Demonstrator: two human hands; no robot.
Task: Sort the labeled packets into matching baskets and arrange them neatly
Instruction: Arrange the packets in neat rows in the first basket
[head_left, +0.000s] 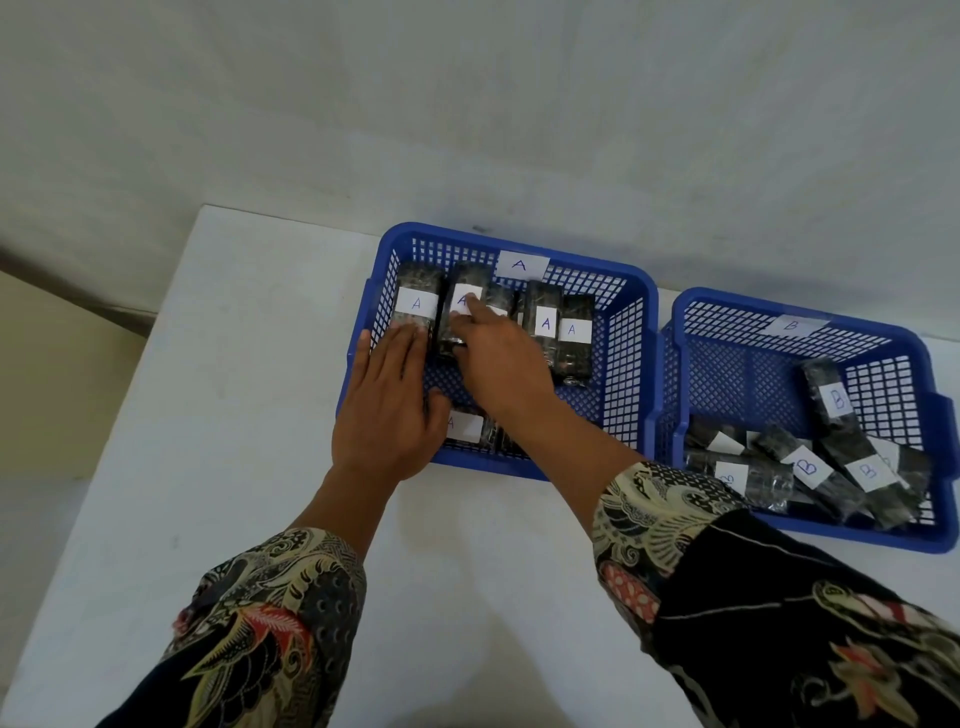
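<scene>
White walls met behind a pale counter (218, 395) that carried two blue mesh baskets side by side, their near walls almost touching. Basket A (631, 332), on the left, wore a paper tag marked A (521, 265) on its far wall; basket B (748, 364), on the right, wore a tag marked B (791, 326).

Inside basket A dark packets stood in a row along the far side, each with a white label lettered A: the leftmost packet (417, 301), a second packet (457, 317) just beside it, and two more (545, 319) (573, 338) further right. Another A packet (464, 427) lay near the front wall, partly hidden by the hands.

The left hand (387, 410) lay flat, fingers straight and together, its tips touching the lower end of the leftmost packet; its grip held nothing. The right hand (501, 358) reached across, forefinger stretched onto the label of the second packet; whether its other fingers curled round anything could not be told.

Basket B held a loose heap of B packets (808, 467), overlapping at odd angles toward the front, one (831, 397) leaning against the right wall. Patterned sleeves (675, 514) covered both forearms.
</scene>
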